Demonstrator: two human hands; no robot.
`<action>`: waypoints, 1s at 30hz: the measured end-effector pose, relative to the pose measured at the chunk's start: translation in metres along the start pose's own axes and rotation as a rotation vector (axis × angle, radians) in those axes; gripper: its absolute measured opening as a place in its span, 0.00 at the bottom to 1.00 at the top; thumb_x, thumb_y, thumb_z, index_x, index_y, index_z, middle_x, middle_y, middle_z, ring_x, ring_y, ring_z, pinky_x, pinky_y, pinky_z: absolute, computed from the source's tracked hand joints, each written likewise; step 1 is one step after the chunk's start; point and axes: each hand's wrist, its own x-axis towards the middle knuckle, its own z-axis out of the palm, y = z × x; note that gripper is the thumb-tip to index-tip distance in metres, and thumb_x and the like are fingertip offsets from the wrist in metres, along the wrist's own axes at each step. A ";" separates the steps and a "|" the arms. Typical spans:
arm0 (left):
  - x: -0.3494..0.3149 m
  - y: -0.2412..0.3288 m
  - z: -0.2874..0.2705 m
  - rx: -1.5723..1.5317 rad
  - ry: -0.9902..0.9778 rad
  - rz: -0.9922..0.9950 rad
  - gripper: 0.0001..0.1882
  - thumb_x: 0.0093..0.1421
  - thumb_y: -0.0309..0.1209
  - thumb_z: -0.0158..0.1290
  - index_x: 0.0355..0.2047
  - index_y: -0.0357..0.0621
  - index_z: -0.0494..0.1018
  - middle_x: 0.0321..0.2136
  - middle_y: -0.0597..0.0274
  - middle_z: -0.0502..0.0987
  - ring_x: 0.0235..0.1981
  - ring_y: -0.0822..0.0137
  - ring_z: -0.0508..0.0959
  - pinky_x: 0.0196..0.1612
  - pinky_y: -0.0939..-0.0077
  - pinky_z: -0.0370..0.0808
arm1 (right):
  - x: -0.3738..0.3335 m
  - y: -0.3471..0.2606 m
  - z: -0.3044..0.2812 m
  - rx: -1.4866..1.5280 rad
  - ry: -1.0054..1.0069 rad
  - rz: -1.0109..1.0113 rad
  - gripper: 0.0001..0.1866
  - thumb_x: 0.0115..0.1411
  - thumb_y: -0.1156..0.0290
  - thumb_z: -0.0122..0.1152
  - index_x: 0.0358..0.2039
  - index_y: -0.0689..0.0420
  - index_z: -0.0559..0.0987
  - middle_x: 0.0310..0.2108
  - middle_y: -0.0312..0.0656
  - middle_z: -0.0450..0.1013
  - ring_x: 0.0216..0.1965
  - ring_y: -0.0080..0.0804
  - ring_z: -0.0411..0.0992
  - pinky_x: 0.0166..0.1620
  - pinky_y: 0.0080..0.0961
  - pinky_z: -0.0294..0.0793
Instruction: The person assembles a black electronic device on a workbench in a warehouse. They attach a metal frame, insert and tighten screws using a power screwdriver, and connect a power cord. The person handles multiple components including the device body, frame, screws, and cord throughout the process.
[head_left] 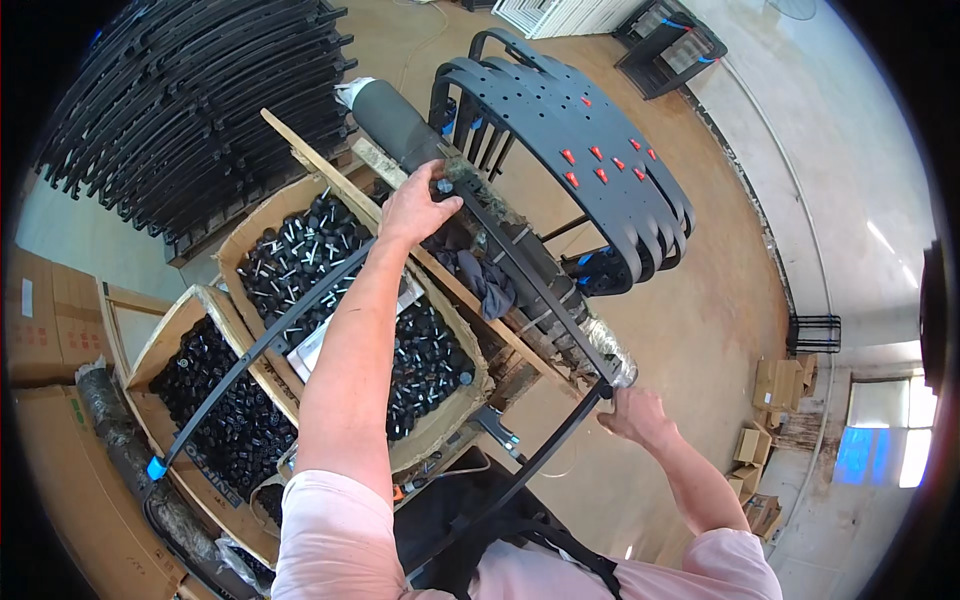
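Observation:
A black metal frame (545, 285), made of square bars in a U shape, lies across a padded beam in front of me. Its two side bars run back toward me on either side. At the far left corner my left hand (410, 208) has thumb and forefinger closed around a small round grey-blue knob (445, 187). My right hand (640, 417) is curled into a fist at the near right corner, against the bar end; whatever its fingers hold is hidden. Under my left arm are cardboard boxes of black knob-headed bolts (305, 250) and loose black caps (215, 400).
Several dark curved panels (570, 150) with red clips stand beyond the beam. Stacked black frames (190, 110) rise at the far left. A wooden plank (470, 295) edges the boxes, near a pneumatic tool (497, 430). Cardboard boxes (775, 385) line the right wall.

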 end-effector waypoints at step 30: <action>0.008 0.027 -0.027 0.565 0.280 0.242 0.39 0.64 0.61 0.60 0.60 0.39 0.71 0.45 0.42 0.82 0.48 0.45 0.84 0.52 0.51 0.80 | 0.020 0.001 0.022 0.061 0.139 0.037 0.39 0.75 0.43 0.41 0.34 0.67 0.87 0.35 0.63 0.83 0.42 0.61 0.83 0.48 0.54 0.83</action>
